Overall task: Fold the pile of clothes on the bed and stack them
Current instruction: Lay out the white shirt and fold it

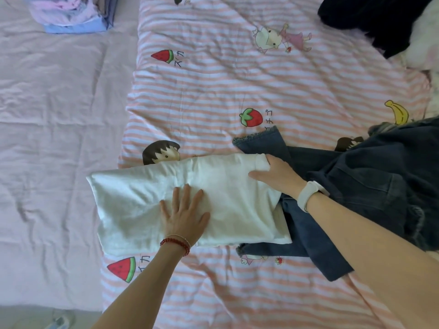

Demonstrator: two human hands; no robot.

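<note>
Head view: left hand (184, 216) flat, fingers spread — right hand (278, 174) pinching soft white shirt (147, 198).

Pink-and-white striped quilt (213, 91) with cartoon fruit prints, spread over a wrinkled pale pink sheet (59, 115), light shoe (58, 322) on the floor at the bottom edge

Left hand (184, 214): palm down, fingers straight and spread, pressing flat. Right hand (276, 176): fingers curled, pinching white cloth at its far end. Both forearms extended forward.
</note>
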